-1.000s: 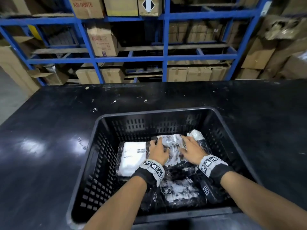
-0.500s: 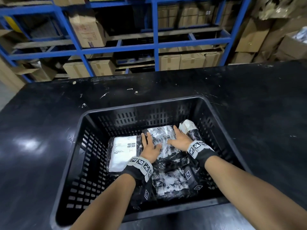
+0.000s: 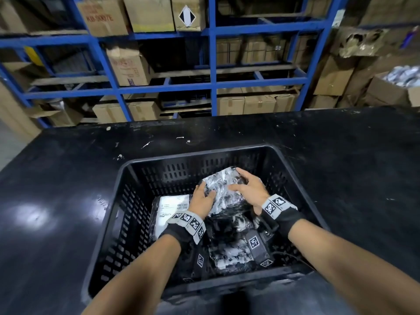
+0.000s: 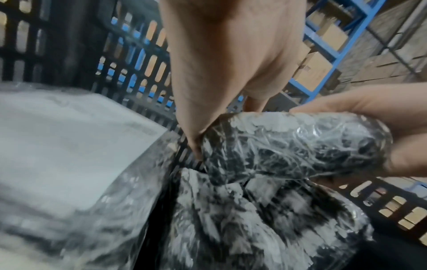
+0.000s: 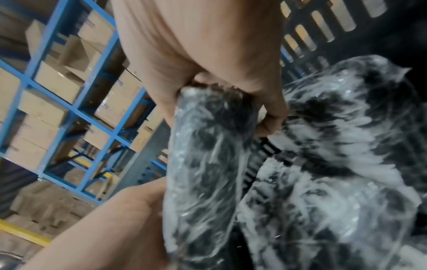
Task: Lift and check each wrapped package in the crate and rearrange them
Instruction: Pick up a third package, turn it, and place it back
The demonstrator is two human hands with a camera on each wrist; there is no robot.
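A black slotted crate stands on the table. Both hands hold one plastic-wrapped black-and-white package lifted and tilted above the others, near the crate's far wall. My left hand grips its left edge, and my right hand grips its right end with fingers curled over the top. In the left wrist view the held package hangs above another wrapped package. A package with a white label lies flat at the crate's left. More wrapped packages lie below my wrists.
The crate sits on a black table with small white scraps near its far edge. Blue metal shelving filled with cardboard boxes stands behind the table. Further boxes are stacked at the right.
The wrapped package lay in the crate under both hands; now both hands have raised it off the pile and tipped it up toward the far wall.
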